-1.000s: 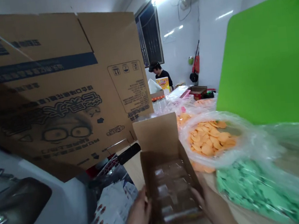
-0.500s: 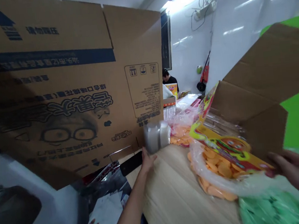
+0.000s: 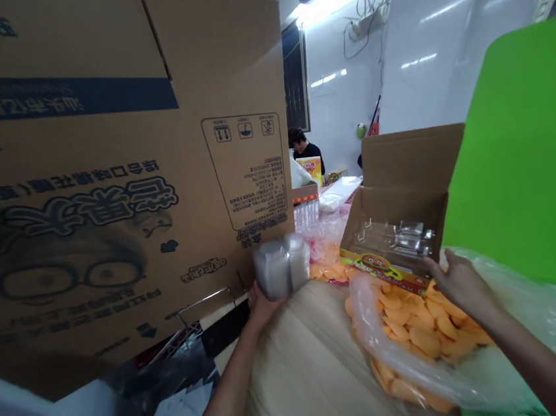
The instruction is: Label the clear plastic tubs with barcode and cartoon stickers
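My left hand (image 3: 264,303) is at the left end of the table, closed around the lower near side of a stack of clear plastic trays (image 3: 273,271). The stack is blurred, and some of my fingers are hidden behind it. An open cardboard display box (image 3: 410,164) stands on the right with its lid up; clear plastic pieces (image 3: 410,237) lie inside. My right hand (image 3: 465,284) grips the box at its front right corner, thumb and finger either side of the edge. Just below lies an open plastic bag (image 3: 367,304) of orange round pieces (image 3: 414,326).
A large printed carton (image 3: 127,144) rises on the left, beside the wooden table (image 3: 314,363). A bright green panel (image 3: 512,163) is on the right. Farther back are pink bags (image 3: 324,239), another box (image 3: 305,194) and a seated person (image 3: 307,148).
The display box has swung from tilted to level and moved left and away from me, my right hand with it. My left hand has closed in around the tray stack. The view has shifted right.
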Demonstrator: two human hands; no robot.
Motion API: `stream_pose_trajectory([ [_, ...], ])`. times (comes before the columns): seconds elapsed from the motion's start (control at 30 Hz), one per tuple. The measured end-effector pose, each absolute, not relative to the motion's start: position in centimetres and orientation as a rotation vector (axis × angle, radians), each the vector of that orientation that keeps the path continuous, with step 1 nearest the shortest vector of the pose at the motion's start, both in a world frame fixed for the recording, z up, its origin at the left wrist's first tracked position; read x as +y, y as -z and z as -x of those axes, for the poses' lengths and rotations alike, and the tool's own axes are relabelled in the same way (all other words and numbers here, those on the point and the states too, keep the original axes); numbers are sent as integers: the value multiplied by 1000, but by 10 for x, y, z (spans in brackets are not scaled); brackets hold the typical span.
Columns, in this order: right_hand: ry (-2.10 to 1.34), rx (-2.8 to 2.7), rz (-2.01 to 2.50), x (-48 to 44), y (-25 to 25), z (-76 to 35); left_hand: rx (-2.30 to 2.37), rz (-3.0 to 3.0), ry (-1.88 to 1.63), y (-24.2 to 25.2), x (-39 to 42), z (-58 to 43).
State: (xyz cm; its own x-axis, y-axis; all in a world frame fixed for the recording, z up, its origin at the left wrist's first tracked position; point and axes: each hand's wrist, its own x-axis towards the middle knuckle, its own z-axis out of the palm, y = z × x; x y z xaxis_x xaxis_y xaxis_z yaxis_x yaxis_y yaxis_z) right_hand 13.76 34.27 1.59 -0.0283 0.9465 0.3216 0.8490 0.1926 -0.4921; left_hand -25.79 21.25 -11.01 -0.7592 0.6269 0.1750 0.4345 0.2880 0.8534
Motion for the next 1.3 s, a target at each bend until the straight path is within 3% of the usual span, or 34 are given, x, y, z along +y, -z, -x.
stream_pose_trajectory([
  [0.43,-259,-1759,1291,296,-26,-124,2264,-1113,-1569,119,166,185],
  [0.83,-1012,-1920,870,196,-4,-103,1948,-1083,-1400,133,13,51],
  [1.0,-1287,-1843,798,172,-11,-89,1727,-992,-1390,110,2,53],
  [1.3,-1689,-1528,862,143,-5,-88,1301,-715,-1562,29,60,51],
])
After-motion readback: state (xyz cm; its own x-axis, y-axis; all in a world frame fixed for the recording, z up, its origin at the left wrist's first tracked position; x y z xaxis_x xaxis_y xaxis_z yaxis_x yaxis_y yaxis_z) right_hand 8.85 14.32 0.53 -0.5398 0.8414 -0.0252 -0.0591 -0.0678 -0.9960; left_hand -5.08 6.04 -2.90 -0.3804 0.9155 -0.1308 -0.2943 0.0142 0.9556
